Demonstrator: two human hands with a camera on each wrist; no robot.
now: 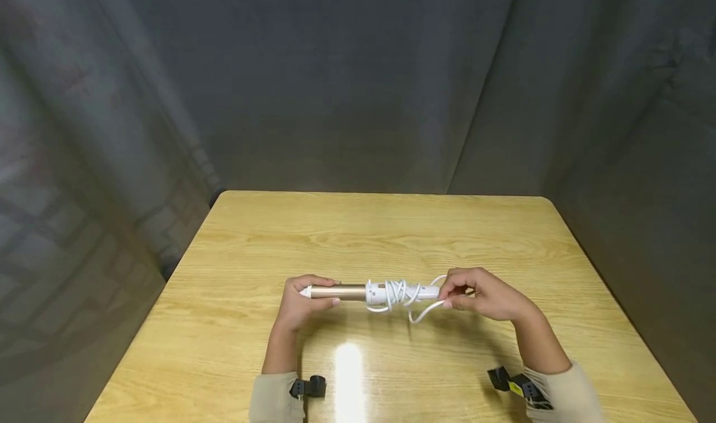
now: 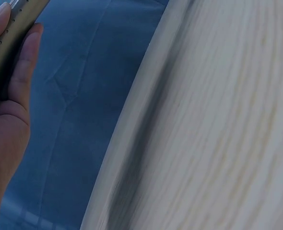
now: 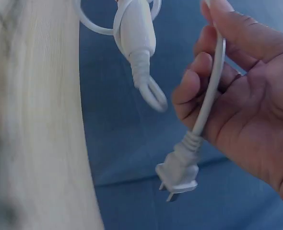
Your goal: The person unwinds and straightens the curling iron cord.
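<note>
A curling iron (image 1: 358, 292) with a gold barrel (image 2: 9, 33) and white handle (image 3: 134, 33) is held level above the wooden table (image 1: 391, 236). My left hand (image 1: 302, 299) grips the barrel end. A white cord (image 1: 399, 294) is wound round the handle in several loops. My right hand (image 1: 481, 294) pinches the free end of the cord (image 3: 209, 96) just off the handle's tail. The white two-pin plug (image 3: 178, 173) hangs below my right fingers (image 3: 194, 86).
The light wooden table has rounded edges (image 2: 132, 124) and a bright glare patch (image 1: 348, 373) near me. Grey curtains (image 1: 358, 81) close in the back and both sides. Black wrist mounts (image 1: 309, 387) sit on both beige sleeves.
</note>
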